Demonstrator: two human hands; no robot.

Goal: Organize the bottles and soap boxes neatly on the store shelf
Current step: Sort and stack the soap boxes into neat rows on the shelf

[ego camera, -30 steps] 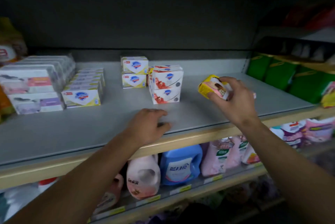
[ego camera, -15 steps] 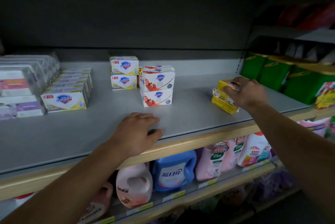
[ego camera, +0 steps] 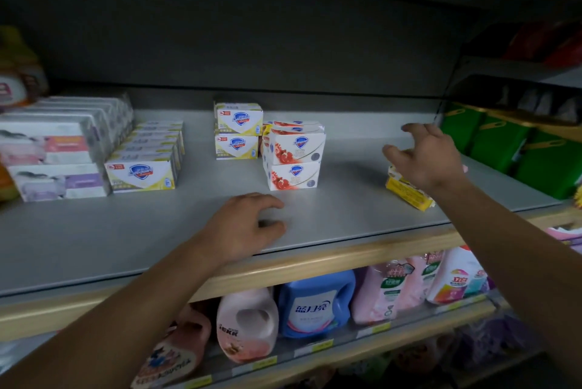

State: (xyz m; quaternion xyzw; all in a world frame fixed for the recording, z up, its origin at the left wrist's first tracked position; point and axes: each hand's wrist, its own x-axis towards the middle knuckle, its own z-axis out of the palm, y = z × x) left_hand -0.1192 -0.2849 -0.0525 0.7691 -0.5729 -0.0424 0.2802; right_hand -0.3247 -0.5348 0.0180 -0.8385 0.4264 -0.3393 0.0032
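Grey shelf (ego camera: 94, 231) held soap stacks at far left. My right hand (ego camera: 422, 162) hovered, fingers spread wide, above yellow soap boxes (ego camera: 407, 192) near the right front edge; a careless brush could push them off. My left hand (ego camera: 242, 225) rested loosely, holding nothing.

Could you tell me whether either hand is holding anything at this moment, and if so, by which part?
Nothing is held. The right hand hovers open above the yellow soap boxes, and the left hand rests on the shelf.
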